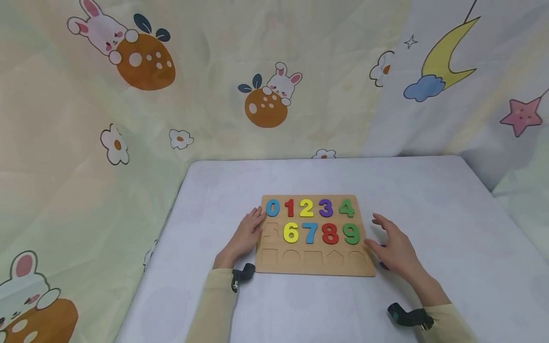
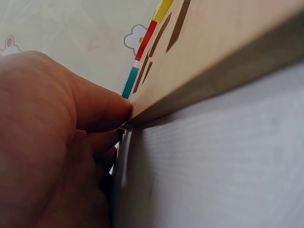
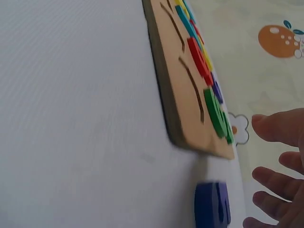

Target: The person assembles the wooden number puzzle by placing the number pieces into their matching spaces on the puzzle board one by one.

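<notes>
A wooden number puzzle board [image 1: 315, 267] lies flat on the table, holding coloured numbers such as the blue 0 [image 1: 269, 208] and the green 9 [image 1: 345, 233]. At the start of its second row is a bare 5-shaped recess [image 1: 271, 230]. My left hand [image 1: 247, 234] touches the board's left edge, its thumb [image 2: 102, 107] against the side in the left wrist view. Right of the board, my right hand [image 1: 398, 250] hovers with fingers spread, holding nothing. Partly hidden beneath it lies a purple-blue piece [image 3: 205, 204], apart from the board; its full shape is unclear.
The white table [image 1: 206, 200] extends around the board. Along the board's front row run shape outlines [image 1: 291, 257] without raised pieces. A printed cloth backdrop [image 1: 214, 95] hangs behind the table and at its left. Each wrist carries a dark camera mount [image 1: 405, 315].
</notes>
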Demonstrator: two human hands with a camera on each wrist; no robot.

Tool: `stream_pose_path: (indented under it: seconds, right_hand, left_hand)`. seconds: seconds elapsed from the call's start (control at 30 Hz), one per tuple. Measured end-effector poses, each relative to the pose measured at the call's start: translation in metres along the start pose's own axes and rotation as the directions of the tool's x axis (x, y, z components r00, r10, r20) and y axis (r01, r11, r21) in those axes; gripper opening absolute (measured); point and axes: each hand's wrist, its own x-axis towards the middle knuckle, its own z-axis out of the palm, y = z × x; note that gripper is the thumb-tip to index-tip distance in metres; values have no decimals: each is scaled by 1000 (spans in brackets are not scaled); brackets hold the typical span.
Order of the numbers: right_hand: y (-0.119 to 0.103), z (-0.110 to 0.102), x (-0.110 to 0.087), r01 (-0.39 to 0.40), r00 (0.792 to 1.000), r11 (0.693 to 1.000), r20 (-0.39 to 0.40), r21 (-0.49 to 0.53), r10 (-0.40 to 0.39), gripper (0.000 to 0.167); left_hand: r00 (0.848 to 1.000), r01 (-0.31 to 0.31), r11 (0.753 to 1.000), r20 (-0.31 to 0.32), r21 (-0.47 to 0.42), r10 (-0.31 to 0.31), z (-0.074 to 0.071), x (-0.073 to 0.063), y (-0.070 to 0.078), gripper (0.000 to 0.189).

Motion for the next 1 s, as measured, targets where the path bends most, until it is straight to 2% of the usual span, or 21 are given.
stream_pose_path:
  seconds: [0.13, 0.33, 0.53, 0.8, 1.0]
  right_hand:
    - [13, -5, -8, 13, 1000, 1000, 10, -15, -13, 73]
    - [25, -7, -16, 33, 999, 999, -23, -7, -33, 66]
    - [33, -11, -23, 39, 998, 999, -47, 7, -38, 70]
    - [43, -13, -34, 54, 998, 998, 43, -26, -53, 83]
    - [47, -12, -40, 84, 995, 996, 52, -21, -82, 86]
  left_hand:
    - [1000, -3, 1000, 4, 5, 3, -2, -1, 0, 49]
    - [1000, -8, 1000, -1, -23, 8, -4, -2, 0, 47]
    - [1000, -8, 1000, 5, -23, 8, -3, 0, -1, 46]
    - [1000, 17, 999, 3, -32, -17, -3, 1, 1, 46]
    - [1000, 15, 999, 1, -32, -15, -2, 0, 0, 45]
